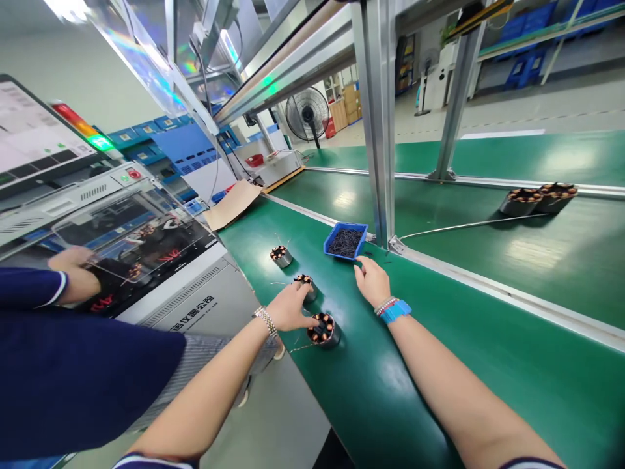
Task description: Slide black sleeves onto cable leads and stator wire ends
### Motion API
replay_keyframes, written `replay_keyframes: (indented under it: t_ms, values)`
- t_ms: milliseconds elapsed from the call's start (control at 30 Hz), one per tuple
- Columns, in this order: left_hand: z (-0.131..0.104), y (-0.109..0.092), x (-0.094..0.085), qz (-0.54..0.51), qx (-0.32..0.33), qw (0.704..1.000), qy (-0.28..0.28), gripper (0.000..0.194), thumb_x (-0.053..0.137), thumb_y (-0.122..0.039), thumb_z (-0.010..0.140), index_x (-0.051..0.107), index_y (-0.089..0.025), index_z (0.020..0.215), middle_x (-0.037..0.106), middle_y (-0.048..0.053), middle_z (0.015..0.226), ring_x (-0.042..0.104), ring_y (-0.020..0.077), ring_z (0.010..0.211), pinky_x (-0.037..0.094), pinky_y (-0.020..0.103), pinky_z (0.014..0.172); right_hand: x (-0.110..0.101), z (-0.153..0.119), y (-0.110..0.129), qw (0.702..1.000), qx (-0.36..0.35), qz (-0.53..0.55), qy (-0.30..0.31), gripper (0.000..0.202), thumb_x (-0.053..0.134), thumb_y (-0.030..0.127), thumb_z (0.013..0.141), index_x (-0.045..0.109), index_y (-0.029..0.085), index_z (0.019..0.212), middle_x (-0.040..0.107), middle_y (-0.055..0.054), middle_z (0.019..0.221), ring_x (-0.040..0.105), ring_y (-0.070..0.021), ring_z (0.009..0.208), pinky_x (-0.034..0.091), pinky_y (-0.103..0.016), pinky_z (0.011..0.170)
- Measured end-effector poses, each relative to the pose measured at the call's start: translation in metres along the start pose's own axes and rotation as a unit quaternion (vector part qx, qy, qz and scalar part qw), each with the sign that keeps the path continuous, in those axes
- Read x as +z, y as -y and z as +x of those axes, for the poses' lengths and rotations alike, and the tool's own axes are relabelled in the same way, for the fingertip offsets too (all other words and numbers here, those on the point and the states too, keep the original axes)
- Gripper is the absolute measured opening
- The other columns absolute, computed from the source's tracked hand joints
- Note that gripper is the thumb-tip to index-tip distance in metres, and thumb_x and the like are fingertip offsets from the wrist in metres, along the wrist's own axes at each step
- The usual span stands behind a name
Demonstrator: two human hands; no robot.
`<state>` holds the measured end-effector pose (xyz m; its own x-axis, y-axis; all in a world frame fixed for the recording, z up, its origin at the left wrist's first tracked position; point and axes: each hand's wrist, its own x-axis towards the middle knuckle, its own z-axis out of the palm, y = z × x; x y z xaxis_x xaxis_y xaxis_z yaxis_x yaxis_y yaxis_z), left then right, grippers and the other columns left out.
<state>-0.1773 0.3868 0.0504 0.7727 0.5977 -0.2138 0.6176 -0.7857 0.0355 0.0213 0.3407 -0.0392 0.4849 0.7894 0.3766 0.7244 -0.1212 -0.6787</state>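
My left hand (pixel 290 307) reaches over the green bench with thumb and fingers spread apart. Its thumb is at the rim of the nearest motor stator (pixel 323 331), a dark metal ring with copper coils. The fingertips are at a second stator (pixel 309 286), partly covered by them. A third stator (pixel 280 256) stands farther off with thin wires sticking up. At the near edge of a blue tray (pixel 364 246) full of thin black pieces (pixel 346 241) is my right hand (pixel 373 281), fingers curled together; whatever may be between the fingertips is hidden.
An aluminium post (pixel 378 130) rises just behind the tray. Two more stators (pixel 540 197) stand at the far right beside a thin rod (pixel 454 225). On the left, a co-worker's arm (pixel 73 273) reaches into a grey machine (pixel 205 306). Brown cardboard (pixel 234 203) lies at the bench's far end.
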Motion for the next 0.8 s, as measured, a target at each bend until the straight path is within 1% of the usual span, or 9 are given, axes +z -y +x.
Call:
replay_keyframes:
  t_ms: [67,167,333,433,500,600,667,733,800]
  values:
    - [0.004,-0.001,0.004,0.026,-0.022,0.999,0.011,0.063,0.063,-0.047,0.056,0.044,-0.016,0.107,0.048,0.012,0.106,0.049,0.0251,0.097,0.041,0.033,0.083,-0.005,-0.020,-0.005,1.000,0.001,0.019,0.009,0.029,0.041,0.023,0.080,0.055,0.014,0.104,0.059,-0.006,0.080,0.053,-0.0158,0.070,0.041,-0.027,0.067]
    - [0.014,-0.004,0.009,0.059,-0.067,0.996,0.004,0.059,0.062,-0.040,0.057,0.043,-0.016,0.107,0.049,0.011,0.106,0.050,0.0229,0.096,0.041,0.028,0.081,-0.018,-0.048,-0.013,0.999,0.000,0.028,0.024,0.029,0.042,0.022,0.079,0.055,0.014,0.103,0.059,-0.005,0.075,0.052,-0.0148,0.067,0.041,-0.027,0.068]
    - [0.029,-0.004,0.005,0.085,-0.164,0.983,0.001,0.049,0.057,-0.036,0.061,0.044,-0.015,0.104,0.057,0.013,0.091,0.057,0.0263,0.085,0.044,0.033,0.071,-0.040,-0.092,-0.018,0.997,-0.008,0.041,0.063,0.027,0.042,0.020,0.078,0.056,0.013,0.101,0.059,-0.004,0.073,0.053,-0.0144,0.066,0.043,-0.026,0.067]
    - [0.033,-0.006,0.002,0.112,-0.201,0.973,-0.010,0.042,0.057,-0.036,0.062,0.047,-0.017,0.098,0.058,0.014,0.096,0.052,0.0301,0.097,0.039,0.038,0.081,-0.049,-0.117,-0.013,0.993,-0.029,0.053,0.098,0.027,0.043,0.018,0.078,0.057,0.015,0.101,0.061,-0.006,0.080,0.055,-0.0147,0.071,0.043,-0.026,0.071]
    - [0.036,-0.010,0.003,0.122,-0.211,0.970,-0.009,0.037,0.057,-0.031,0.063,0.046,-0.017,0.096,0.058,0.013,0.096,0.052,0.0285,0.099,0.037,0.037,0.084,-0.055,-0.133,-0.009,0.989,-0.050,0.066,0.122,0.027,0.045,0.017,0.077,0.058,0.017,0.101,0.062,-0.005,0.087,0.056,-0.0144,0.075,0.042,-0.025,0.074]
    - [0.038,-0.018,0.008,0.122,-0.230,0.966,0.000,0.037,0.054,-0.024,0.066,0.042,-0.016,0.100,0.061,0.013,0.092,0.058,0.0250,0.087,0.042,0.032,0.074,-0.066,-0.149,-0.008,0.981,-0.080,0.082,0.156,0.027,0.047,0.017,0.077,0.058,0.017,0.102,0.061,-0.006,0.092,0.056,-0.0141,0.079,0.042,-0.024,0.076]
    - [0.038,-0.021,0.008,0.118,-0.236,0.964,-0.006,0.037,0.053,-0.024,0.068,0.040,-0.016,0.102,0.062,0.012,0.090,0.060,0.0238,0.081,0.043,0.029,0.066,-0.072,-0.155,-0.011,0.977,-0.089,0.085,0.173,0.028,0.045,0.017,0.078,0.058,0.015,0.102,0.061,-0.007,0.093,0.055,-0.0148,0.081,0.042,-0.024,0.077]
    - [0.039,-0.019,-0.001,0.114,-0.232,0.966,-0.023,0.035,0.054,-0.025,0.068,0.040,-0.018,0.100,0.062,0.010,0.088,0.060,0.0226,0.080,0.043,0.028,0.066,-0.076,-0.158,-0.013,0.975,-0.090,0.083,0.185,0.027,0.045,0.017,0.078,0.058,0.013,0.101,0.060,-0.008,0.094,0.054,-0.0158,0.084,0.042,-0.026,0.079]
    - [0.043,-0.010,-0.022,0.113,-0.224,0.967,-0.049,0.034,0.056,-0.025,0.067,0.041,-0.019,0.098,0.062,0.008,0.087,0.059,0.0215,0.080,0.042,0.027,0.069,-0.077,-0.158,-0.014,0.973,-0.093,0.079,0.194,0.026,0.045,0.017,0.078,0.059,0.014,0.099,0.060,-0.008,0.093,0.054,-0.0168,0.086,0.041,-0.027,0.081]
